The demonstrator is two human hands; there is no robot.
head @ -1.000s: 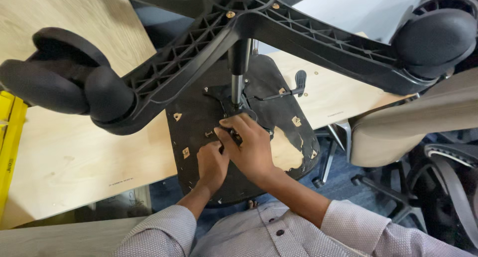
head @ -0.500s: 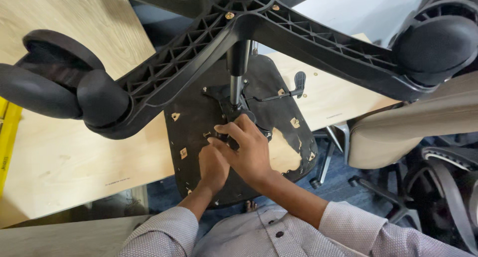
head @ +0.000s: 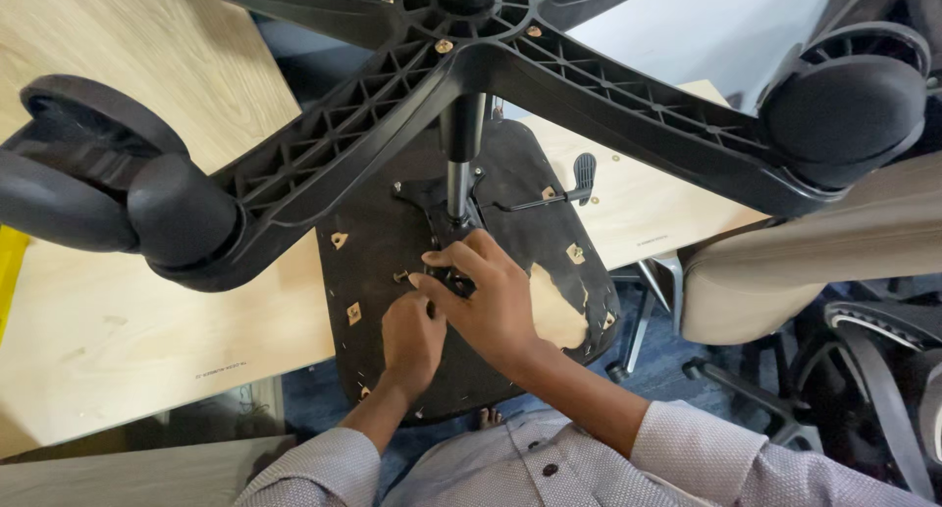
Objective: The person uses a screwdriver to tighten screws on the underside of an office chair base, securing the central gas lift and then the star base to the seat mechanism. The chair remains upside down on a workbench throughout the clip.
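An office chair lies upside down on a pale wooden table [head: 147,330]. Its black star base [head: 549,65] and casters [head: 177,213] rise toward me on the gas column [head: 459,163]. The dark seat underside [head: 378,271] carries a black mechanism plate [head: 432,198] with a lever [head: 579,178]. My right hand [head: 491,296] has its fingers curled over the plate's near edge, just below the column. My left hand [head: 412,335] is bunched right beside it, under the right thumb; what it holds is hidden. A small bolt [head: 400,274] sticks up just left of the fingertips.
The seat's covering is torn, with a pale patch [head: 554,311] right of my hands. A beige chair [head: 805,271] and a black chair frame [head: 873,370] stand at the right. A yellow object [head: 8,271] shows at the left edge.
Both hands stay at the mechanism plate; the right hand's fingers have shifted slightly on it. The chair base has barely moved in view.
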